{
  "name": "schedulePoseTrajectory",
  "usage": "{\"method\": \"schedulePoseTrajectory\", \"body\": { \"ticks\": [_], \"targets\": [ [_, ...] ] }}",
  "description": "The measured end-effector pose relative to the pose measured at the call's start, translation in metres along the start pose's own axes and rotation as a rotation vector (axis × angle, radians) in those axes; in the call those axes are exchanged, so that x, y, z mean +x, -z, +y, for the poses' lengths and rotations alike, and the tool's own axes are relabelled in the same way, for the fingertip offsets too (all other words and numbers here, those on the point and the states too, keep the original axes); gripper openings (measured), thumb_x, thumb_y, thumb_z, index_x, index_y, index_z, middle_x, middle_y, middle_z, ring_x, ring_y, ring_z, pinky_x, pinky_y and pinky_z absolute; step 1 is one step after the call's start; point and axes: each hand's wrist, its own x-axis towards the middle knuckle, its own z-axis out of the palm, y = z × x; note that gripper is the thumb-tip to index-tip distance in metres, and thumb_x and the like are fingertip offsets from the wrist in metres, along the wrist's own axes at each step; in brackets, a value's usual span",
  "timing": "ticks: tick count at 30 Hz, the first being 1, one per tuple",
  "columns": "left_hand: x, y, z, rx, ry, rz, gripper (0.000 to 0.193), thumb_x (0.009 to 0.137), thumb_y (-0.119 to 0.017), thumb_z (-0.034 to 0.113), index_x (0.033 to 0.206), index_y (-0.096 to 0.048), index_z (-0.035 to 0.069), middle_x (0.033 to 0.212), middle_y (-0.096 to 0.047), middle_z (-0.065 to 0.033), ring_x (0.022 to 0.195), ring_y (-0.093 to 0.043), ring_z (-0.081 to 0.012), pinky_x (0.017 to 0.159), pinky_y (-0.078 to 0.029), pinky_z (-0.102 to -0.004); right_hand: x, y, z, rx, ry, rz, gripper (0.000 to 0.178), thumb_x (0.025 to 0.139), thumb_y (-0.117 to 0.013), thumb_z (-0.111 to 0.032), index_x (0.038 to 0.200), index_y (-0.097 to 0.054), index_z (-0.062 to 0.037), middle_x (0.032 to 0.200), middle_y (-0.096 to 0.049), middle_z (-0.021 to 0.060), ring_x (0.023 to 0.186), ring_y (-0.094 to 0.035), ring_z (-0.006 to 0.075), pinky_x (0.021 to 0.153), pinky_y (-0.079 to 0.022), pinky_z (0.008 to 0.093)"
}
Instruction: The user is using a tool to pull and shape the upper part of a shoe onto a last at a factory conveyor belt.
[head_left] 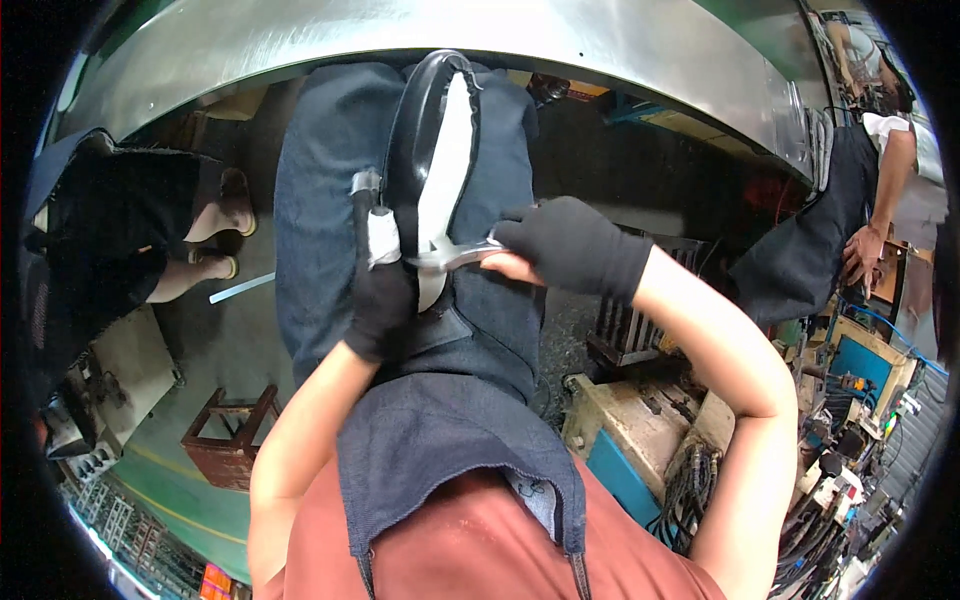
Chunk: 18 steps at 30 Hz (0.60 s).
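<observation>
A black shoe (410, 150) lies sole up along my lap, toe pointing away from me, with a white insole (447, 160) showing and the black upper gathered around its edge. My left hand (383, 290), in a black glove with silvery tape on some fingertips, holds the shoe by its left side near the heel. In my right hand (575, 245), also black-gloved with bare fingertips, is a pair of metal pincers (460, 256). The pincers' head lies across the heel end of the sole; whether its jaws bite the upper cannot be made out.
Beyond my knees runs a metal-topped bench (400, 30). People sit at left and right, with another person farther off at upper right. A brown wooden stool (235, 435) stands at lower left. Machinery (640, 425) with cables is near my right side.
</observation>
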Motion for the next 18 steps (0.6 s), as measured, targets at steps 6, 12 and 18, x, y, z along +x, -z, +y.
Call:
{"method": "schedulePoseTrajectory", "body": {
  "ticks": [6, 12, 18],
  "targets": [
    [0.029, -0.002, -0.019, 0.162, -0.428, 0.176, 0.060, 0.102, -0.043, 0.027, 0.146, -0.024, -0.010, 0.141, -0.044, -0.0266, 0.131, -0.047, -0.0351, 0.109, -0.037, -0.0386, 0.010, 0.052, -0.001, 0.180, -0.102, -0.325, 0.038, 0.099, -0.050, -0.034, 0.085, -0.066, -0.0018, 0.075, -0.065, 0.0141, 0.065, -0.065, 0.0277, 0.062, -0.051, 0.0418],
    [0.047, 0.019, -0.035, 0.177, -0.385, 0.109, 0.060, 0.099, -0.048, 0.023, 0.146, -0.024, -0.007, 0.141, -0.044, -0.0234, 0.128, -0.049, -0.0308, 0.107, -0.039, -0.0377, 0.007, 0.045, -0.127, -0.613, -0.046, 0.004, 0.017, 0.081, -0.063, -0.024, 0.075, -0.064, -0.0075, 0.071, -0.062, 0.0110, 0.063, -0.063, 0.0222, 0.053, -0.045, 0.0354],
    [0.053, 0.058, 0.012, 0.043, -0.154, -0.289, 0.060, 0.105, -0.036, 0.044, 0.142, -0.042, -0.002, 0.136, -0.054, -0.0155, 0.124, -0.052, -0.0200, 0.108, -0.039, -0.0341, 0.013, -0.007, -0.031, 0.140, 0.097, 0.138, 0.027, 0.095, -0.056, -0.029, 0.095, -0.063, -0.0039, 0.086, -0.063, 0.0228, 0.078, -0.063, 0.0377, 0.070, -0.051, 0.0408]
  ]
}}
